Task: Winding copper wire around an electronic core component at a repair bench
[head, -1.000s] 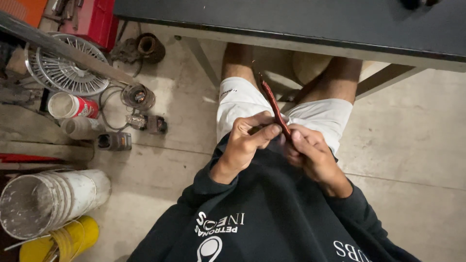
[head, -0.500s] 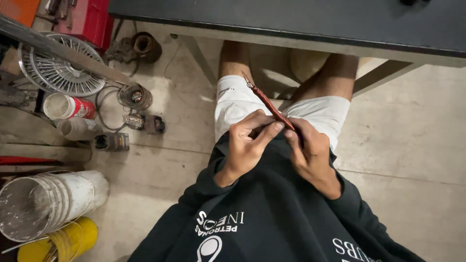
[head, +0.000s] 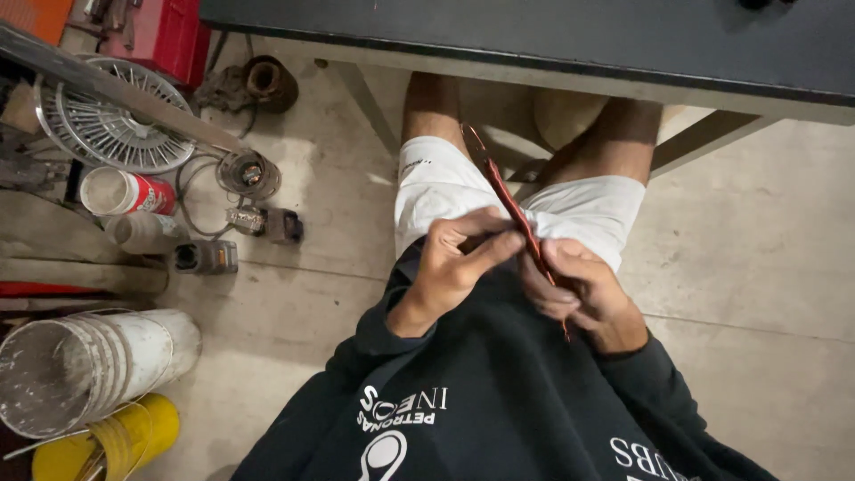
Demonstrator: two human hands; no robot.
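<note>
Looking down from the head camera, a seated person in white shorts (head: 427, 183) and a dark sweatshirt (head: 499, 401) works a slim red tool (head: 508, 200) over the lap. The left hand (head: 459, 258) is curled around the tool's middle, its fingers (head: 494, 245) pinched shut on the shaft. The right hand (head: 579, 289) grips the lower part of the same tool, fingers folded closed against it, with the end of the tool showing just below the hand. The tool slants from upper left to lower right, its thin upper end lying over the left thigh, close under the front edge of the dark counter (head: 534, 31).

On the concrete floor (head: 338, 223) to the person's left stand a white bucket (head: 85, 370) and, just beside it, a yellow bucket (head: 111, 441). Farther up lie a wire fan guard (head: 111, 125), a red-and-white can (head: 125, 191), a small round metal part (head: 249, 174) and a red box (head: 165, 36).
</note>
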